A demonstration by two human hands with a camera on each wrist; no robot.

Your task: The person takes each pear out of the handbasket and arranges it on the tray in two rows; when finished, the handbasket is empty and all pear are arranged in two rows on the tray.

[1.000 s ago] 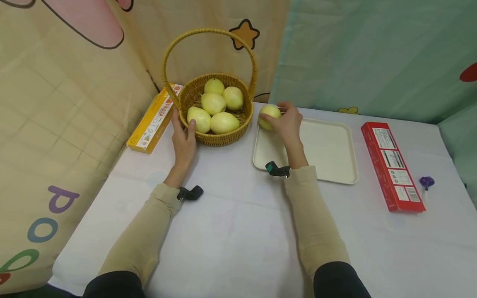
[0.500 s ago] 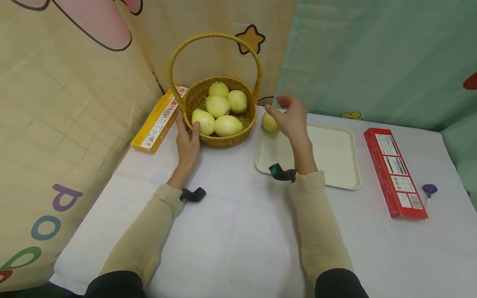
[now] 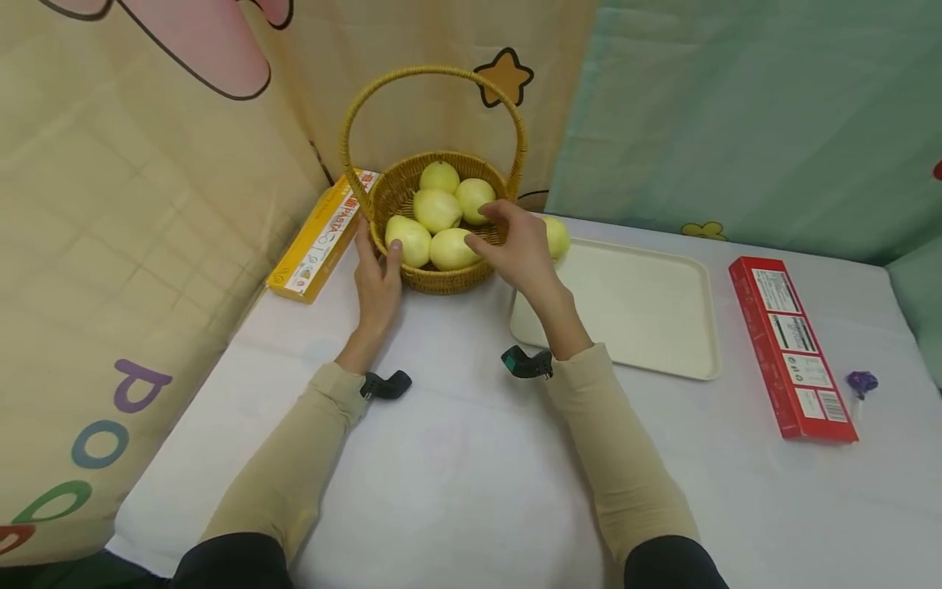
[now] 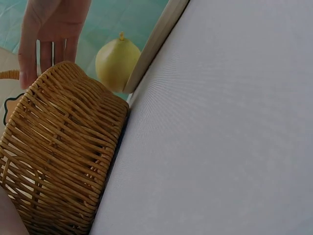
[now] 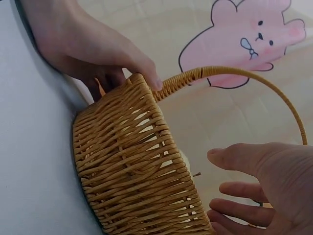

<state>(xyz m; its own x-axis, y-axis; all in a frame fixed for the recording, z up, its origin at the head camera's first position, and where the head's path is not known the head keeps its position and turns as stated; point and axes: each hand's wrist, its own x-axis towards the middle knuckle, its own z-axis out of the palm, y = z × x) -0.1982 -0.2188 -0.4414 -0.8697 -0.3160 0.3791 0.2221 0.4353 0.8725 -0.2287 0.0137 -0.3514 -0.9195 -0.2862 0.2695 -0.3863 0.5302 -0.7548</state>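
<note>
A wicker basket (image 3: 440,283) with a tall hoop handle stands at the back left of the table, several pale green-yellow pears (image 3: 437,210) inside it. My left hand (image 3: 379,286) grips the basket's near-left rim, thumb over the edge and fingers around the outside, as the right wrist view also shows. Over the right rim reaches my right hand (image 3: 524,255), its fingers spread and nothing between them, fingertips near the front and right pears. One more pear (image 3: 558,237) sits at the back-left corner of the cream tray (image 3: 640,304), partly hidden behind the right hand; its stem shows in the left wrist view.
A yellow pasta box (image 3: 321,237) lies left of the basket, close against it. To the right of the tray lie a red box (image 3: 795,352) and a purple-wrapped lollipop (image 3: 861,383). Printed curtains (image 3: 721,114) hang along the back and left sides.
My right hand has let go of the pear on the tray and moved left to the basket's right rim. The left hand keeps its hold on the basket.
</note>
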